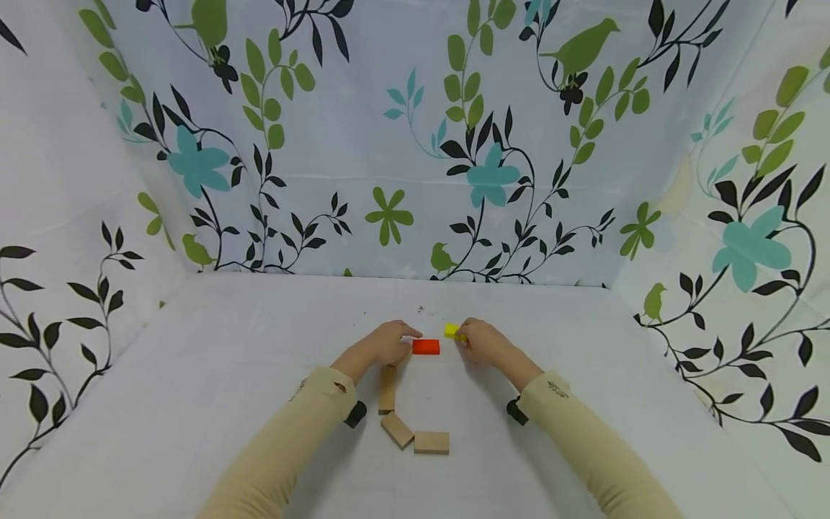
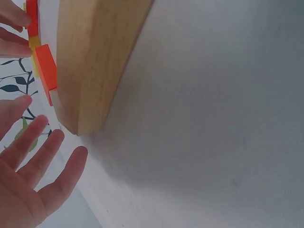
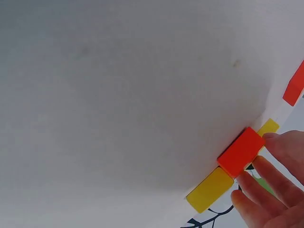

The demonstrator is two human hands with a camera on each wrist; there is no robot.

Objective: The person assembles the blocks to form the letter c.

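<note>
We are holding our left hand (image 1: 389, 340) wide, fingers apart, with a red block (image 1: 426, 347) lying just right of it. With our right hand (image 1: 483, 342) we are touching a second red block (image 3: 241, 153), but we cannot tell whether we are gripping it. A yellow block (image 1: 452, 331) is lying by that thumb, another yellow block (image 3: 209, 191) near its fingertips. Wooden blocks (image 1: 387, 391) are curving nearer us from the left hand.

left grip (image 1: 386, 343) beside red block (image 1: 426, 347), right grip (image 1: 483, 342) by yellow block (image 1: 450, 331)
</note>
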